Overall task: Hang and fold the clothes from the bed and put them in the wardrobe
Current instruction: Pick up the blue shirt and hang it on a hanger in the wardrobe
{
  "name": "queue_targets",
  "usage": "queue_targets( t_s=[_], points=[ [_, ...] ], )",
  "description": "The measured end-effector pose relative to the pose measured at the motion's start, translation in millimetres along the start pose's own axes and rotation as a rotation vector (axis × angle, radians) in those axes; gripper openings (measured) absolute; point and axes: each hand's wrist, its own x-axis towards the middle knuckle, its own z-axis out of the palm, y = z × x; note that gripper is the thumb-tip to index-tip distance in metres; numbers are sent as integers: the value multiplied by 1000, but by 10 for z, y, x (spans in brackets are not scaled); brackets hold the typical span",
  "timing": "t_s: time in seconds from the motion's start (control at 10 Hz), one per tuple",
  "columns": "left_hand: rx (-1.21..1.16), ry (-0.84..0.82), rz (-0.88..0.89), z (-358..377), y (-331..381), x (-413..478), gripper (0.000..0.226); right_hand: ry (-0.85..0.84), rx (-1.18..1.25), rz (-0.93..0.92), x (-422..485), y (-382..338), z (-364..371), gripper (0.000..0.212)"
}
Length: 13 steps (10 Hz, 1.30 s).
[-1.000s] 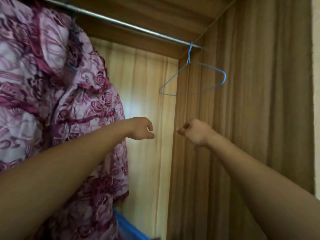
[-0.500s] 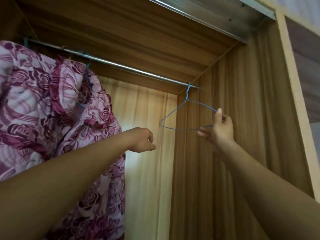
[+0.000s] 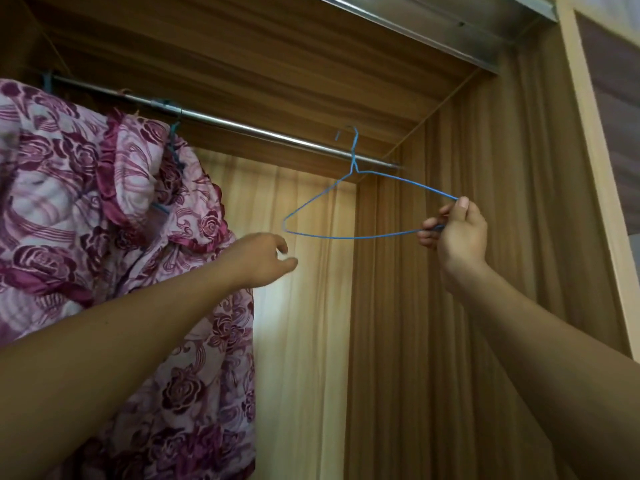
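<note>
- Metal track (image 3: 450,26), along the top, above the wardrobe (image 3: 450,323) opening.
- Cream strip (image 3: 599,168), upright, at the right.
- Dark panel (image 3: 620,81), just right of the strip.

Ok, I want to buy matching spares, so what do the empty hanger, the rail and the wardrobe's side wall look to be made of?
Blue hanger: thin wire twisted at the neck, probably metal with a blue coating or paint.
Rail: a polished metal tube, judging by the bright streaks along it.
Wardrobe wall: a matte panel with brown wood grain. Solid wood or laminate cannot be told from here.
</note>
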Motion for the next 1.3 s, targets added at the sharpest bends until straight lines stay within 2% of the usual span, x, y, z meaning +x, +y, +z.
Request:
queue_targets(
  t_s=[0.1,0.2,0.3,0.4,0.5,0.7,0.8,0.9,1.0,1.1,1.2,1.3],
  points=[
    [-49,70,-66,45,-58,-5,77,9,12,12,-146,150,-170,39],
    [-200,-146,-150,172,-75,-138,97,-78,-31,119,-373,390,-294,39],
    [-573,-370,-210,393,-77,-346,61,-197,-110,305,-700,743,-413,38],
    [-811,-502,-257,658,-169,-631,37,-323,-155,570,-1135,1143,-620,35],
    [-905,-641,-317,869,-326,-952,34,-429,-172,829,-1596,1506,-846,38],
    [-794,-872,-473,1316,-529,-1580,34,-631,-407,1101,-2506,2186,-1257,42],
    [-616,-970,-486,1549,-584,-1907,46,-733,-558,1191,-3042,2462,-1523,41],
    [-519,-1033,-461,1777,-612,-2173,41,-871,-728,1281,-3659,2623,-1876,38],
    [-525,-1076,-510,1958,-586,-2401,45,-1132,-926,1183,-4253,2767,-2353,16],
    [-346,-1141,-444,2053,-494,-2530,41,-1335,-1015,1081,-4512,2793,-2571,56],
    [-226,-1201,-378,2136,-378,-2630,38,-1436,-1203,1094,-4747,2859,-2729,84],
    [-213,-1228,-402,2240,-309,-2739,34,-1303,-1250,1054,-4876,2959,-2835,95]
  ],
)
